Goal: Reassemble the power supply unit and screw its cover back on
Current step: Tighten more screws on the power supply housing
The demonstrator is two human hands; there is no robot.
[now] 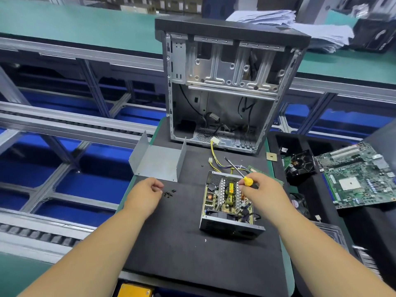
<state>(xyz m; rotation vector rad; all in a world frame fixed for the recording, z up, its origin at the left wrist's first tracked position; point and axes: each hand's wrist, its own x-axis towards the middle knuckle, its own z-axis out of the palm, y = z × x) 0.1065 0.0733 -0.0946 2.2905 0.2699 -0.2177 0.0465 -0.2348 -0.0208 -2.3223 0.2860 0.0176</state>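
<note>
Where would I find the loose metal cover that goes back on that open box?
Start at the tall open computer case on the black mat. The grey U-shaped sheet-metal cover lies before its left corner, walls pointing up. Unlike the open power supply unit, it is bare inside.

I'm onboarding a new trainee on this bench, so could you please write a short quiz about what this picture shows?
1. True or false: the grey metal cover is already fitted on the power supply unit.
2. What does the right hand hold?
A. a yellow-handled screwdriver
B. pliers
C. a fan
3. Where do the loose black screws lie relative to the left hand?

Key
1. False: the cover lies apart on the black mat, left of and behind the open unit.
2. A.
3. On the mat, just right of its fingertips; whether it pinches one cannot be told.
</note>
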